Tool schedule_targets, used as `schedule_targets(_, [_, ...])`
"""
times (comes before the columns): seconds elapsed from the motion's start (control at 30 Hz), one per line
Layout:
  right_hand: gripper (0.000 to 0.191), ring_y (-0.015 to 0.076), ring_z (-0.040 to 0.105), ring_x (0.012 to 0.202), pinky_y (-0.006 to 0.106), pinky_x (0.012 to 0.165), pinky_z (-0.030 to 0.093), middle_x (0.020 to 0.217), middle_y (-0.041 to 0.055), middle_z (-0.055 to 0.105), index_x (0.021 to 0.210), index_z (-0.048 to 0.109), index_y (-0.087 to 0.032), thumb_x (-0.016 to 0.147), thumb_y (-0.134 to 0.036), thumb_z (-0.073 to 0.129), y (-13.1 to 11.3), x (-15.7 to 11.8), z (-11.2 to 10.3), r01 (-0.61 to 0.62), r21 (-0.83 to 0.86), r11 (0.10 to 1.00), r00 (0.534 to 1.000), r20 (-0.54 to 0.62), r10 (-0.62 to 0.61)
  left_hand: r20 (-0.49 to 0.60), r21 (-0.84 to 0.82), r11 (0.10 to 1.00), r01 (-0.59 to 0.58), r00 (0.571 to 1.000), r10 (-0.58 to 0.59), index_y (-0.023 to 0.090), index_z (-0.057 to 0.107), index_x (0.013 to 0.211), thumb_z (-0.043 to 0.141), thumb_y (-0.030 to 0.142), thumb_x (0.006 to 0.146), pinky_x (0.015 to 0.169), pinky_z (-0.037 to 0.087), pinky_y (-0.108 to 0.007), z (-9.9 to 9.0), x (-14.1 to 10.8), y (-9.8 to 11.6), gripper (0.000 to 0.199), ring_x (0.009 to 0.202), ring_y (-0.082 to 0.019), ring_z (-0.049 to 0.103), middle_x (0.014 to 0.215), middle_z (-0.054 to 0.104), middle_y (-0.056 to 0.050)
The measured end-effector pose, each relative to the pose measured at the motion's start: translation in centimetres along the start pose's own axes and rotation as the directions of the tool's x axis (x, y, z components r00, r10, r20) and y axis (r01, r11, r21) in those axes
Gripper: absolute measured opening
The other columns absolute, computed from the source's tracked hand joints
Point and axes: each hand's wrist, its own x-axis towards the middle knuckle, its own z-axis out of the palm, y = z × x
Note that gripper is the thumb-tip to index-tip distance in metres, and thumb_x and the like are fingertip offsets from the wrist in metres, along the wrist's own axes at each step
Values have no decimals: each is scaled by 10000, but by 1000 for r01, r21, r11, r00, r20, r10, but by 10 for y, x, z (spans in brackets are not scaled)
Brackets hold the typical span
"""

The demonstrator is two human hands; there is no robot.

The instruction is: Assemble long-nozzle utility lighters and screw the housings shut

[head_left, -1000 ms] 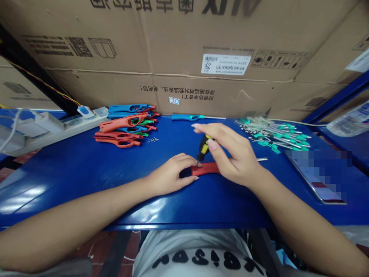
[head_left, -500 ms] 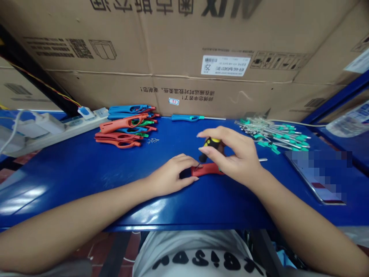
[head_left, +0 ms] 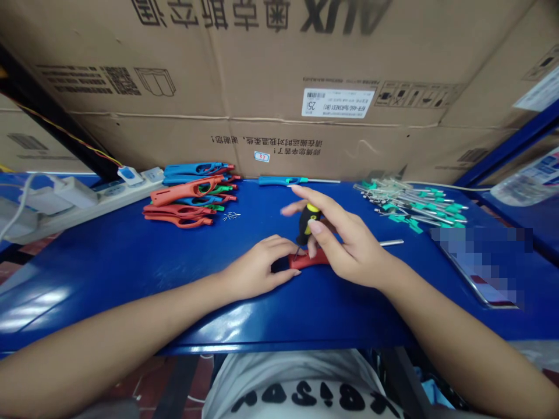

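A red long-nosed lighter [head_left: 310,258] lies on the blue table in front of me, its metal tube poking out to the right beyond my wrist. My left hand [head_left: 262,267] rests on the table with thumb and fingers closed around the lighter's left end. Over the same end, my right hand [head_left: 345,235] has hold of a short screwdriver [head_left: 309,224] with a black and yellow handle. The screwdriver leans slightly, and its thin shaft meets the red body beside my left fingertips. The middle of the lighter is hidden under my right hand.
Red, blue and green lighter shells [head_left: 187,198] are piled at the left, with small screws [head_left: 231,216] beside them. A blue lighter [head_left: 283,181] lies against the cardboard box [head_left: 262,70]. Metal tubes with green parts [head_left: 414,206], a phone [head_left: 478,270] and a power strip [head_left: 111,195] are around.
My right hand has shifted a little left, and its fingers have changed place around the screwdriver, which now stands more upright. My left hand and the lighter stay put.
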Motion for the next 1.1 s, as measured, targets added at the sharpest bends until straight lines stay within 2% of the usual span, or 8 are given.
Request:
schedule_targets(0.17, [321,168,679,806,277,698,549,1001,59,726,1246,624,-228,951,-354,636,4,-1,1,80,-191,978,991,-94,-100,-21,14,1000,-10,1000,11,200,660,1165,688,258,911,948,522,-398,1,-1,-2,262,1044,-222,634,1102,690,-73])
schedule_targets(0.37, [408,122,678,808,264,724,561,1201,68,693,1452,466,-247,1051,-264,398,3,-1,0,-19,33,999,999,-29,20,-10,10,1000,-14,1000,14,191,649,1187,687,251,912,964,516,-397,0,-1,-1,284,1070,-223,629,1118,692,-78])
schedule_targets(0.47, [309,129,661,733,251,681,539,976,40,731,1243,631,-222,958,-340,631,3,-2,0,77,-153,985,988,-120,-96,-19,18,1000,-14,1000,14,197,670,1141,681,268,917,950,522,-401,0,0,0,236,1044,-225,636,1094,694,-76])
schedule_targets(0.53, [312,141,668,761,264,701,540,988,55,734,1253,630,-212,968,-337,613,3,-2,-1,106,-206,973,984,-117,-132,-24,18,1000,-13,1000,13,196,674,1131,679,273,918,944,525,-400,0,0,1,226,1037,-225,638,1084,696,-76])
schedule_targets(0.67, [435,111,674,756,277,754,566,1210,67,697,1492,434,-250,1063,-263,357,0,-1,-2,-23,58,998,1000,2,23,-15,8,1000,-7,1000,7,197,653,1180,686,261,912,974,514,-408,0,-1,0,278,1082,-232,632,1132,694,-83])
schedule_targets(0.83, [298,143,687,800,270,744,553,1049,49,741,1248,646,-232,968,-332,614,0,0,-7,61,-114,992,996,-58,-68,-17,17,1000,-16,1000,16,200,656,1173,696,262,909,965,518,-396,0,-1,-2,274,1074,-227,630,1133,690,-78])
schedule_targets(1.0, [438,75,649,666,231,653,559,1229,59,680,1480,428,-263,1043,-249,439,2,-1,-9,-95,183,978,991,115,75,-8,15,1000,-10,1000,10,205,647,1206,697,268,912,990,510,-402,-1,0,0,305,1096,-229,635,1145,702,-75])
schedule_targets(1.1, [334,135,683,783,260,712,564,1110,51,719,1264,615,-234,946,-332,647,5,-1,-8,-20,-5,1000,999,-29,20,-8,23,1000,-15,1000,16,209,651,1213,689,278,920,998,507,-417,-1,-1,-1,304,1118,-238,631,1175,696,-84])
